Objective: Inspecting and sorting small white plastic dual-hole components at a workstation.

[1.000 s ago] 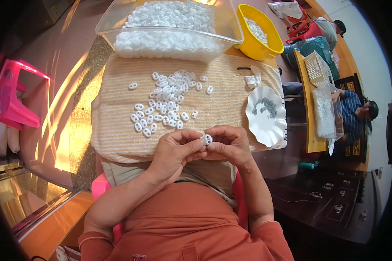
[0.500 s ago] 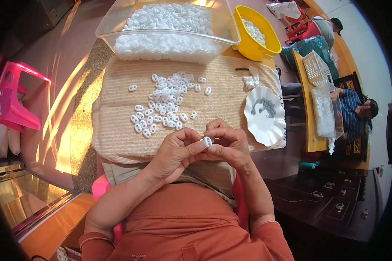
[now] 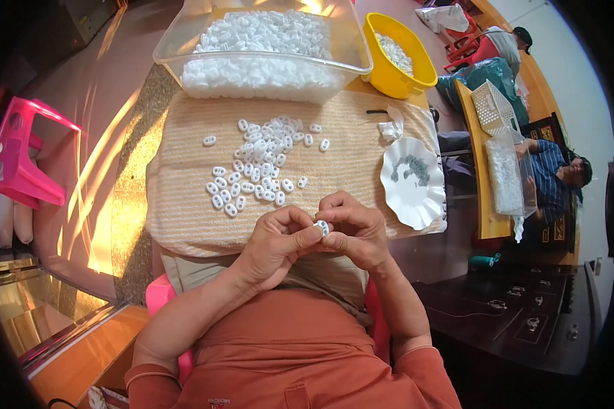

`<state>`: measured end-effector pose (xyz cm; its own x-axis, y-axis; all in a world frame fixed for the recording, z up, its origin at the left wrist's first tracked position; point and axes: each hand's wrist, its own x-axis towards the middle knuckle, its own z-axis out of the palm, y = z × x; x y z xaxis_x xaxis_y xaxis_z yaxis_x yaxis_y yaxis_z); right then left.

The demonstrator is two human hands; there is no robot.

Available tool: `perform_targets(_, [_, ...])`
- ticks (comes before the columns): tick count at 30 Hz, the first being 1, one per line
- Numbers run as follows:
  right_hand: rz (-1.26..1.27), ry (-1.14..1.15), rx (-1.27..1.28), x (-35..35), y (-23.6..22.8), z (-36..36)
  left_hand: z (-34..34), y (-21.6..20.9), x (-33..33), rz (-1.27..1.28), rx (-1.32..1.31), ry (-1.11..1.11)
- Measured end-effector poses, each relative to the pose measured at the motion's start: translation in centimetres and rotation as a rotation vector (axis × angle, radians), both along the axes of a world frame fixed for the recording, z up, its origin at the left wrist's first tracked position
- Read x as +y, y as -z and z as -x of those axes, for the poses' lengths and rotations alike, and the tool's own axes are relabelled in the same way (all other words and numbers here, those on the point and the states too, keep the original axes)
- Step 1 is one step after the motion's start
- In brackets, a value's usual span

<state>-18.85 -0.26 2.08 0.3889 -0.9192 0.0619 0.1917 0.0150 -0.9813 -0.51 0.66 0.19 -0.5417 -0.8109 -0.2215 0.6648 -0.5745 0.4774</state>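
Between both hands, just over the near edge of the cloth, is a small white oval plastic piece (image 3: pixel 322 227) with two dark-looking holes. My left hand (image 3: pixel 283 238) pinches its left side between thumb and fingers. My right hand (image 3: pixel 355 232) closes on its right side, thumb and fingertips pressed together; whether a smaller part is in those fingertips I cannot make out. A loose pile of matching white two-hole pieces (image 3: pixel 262 146) lies beyond the hands on the striped cloth (image 3: pixel 191 218). To the right sits a white wavy-edged plate (image 3: pixel 416 211) bearing small grey parts (image 3: pixel 415 167).
Behind the pile stands a clear plastic bin (image 3: pixel 266 58) full of white pieces, with a yellow basin (image 3: pixel 424 65) beside it. A crumpled white wrapper (image 3: pixel 391 128) lies near the plate. A pink stool (image 3: pixel 24 157) is at the left. Another person (image 3: pixel 549 177) sits at a table on the right.
Both hands have dipped slightly toward me, and the white piece has tilted between the fingertips. My right fingers have shifted a little left. The pile looks the same.
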Motion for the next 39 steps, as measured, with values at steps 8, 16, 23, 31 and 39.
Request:
perform_targets(8, [0.103, -0.035, 0.04, 0.1, 0.1, -0.1, 0.2, -0.1, 0.0, 0.026, 0.01, -0.009])
perform_targets(16, [-0.023, -0.053, 0.039, -0.4, 0.0, 0.3, -0.1, -0.1, -0.4, 0.009, 0.019, 0.055])
perform_targets(23, [-0.078, 0.01, 0.057, -0.6, -0.4, 0.4, 0.0, -0.3, -0.5, 0.002, -0.041, 0.026])
perform_targets(31, [-0.047, 0.342, 0.424, -8.1, -3.5, 6.3, 0.2, 0.4, 0.0, -0.014, -0.172, 0.012])
perform_targets(39, [0.338, 0.846, 0.56, -19.6, -6.7, 11.2, 0.4, 0.0, 0.3, 0.004, -0.206, 0.027])
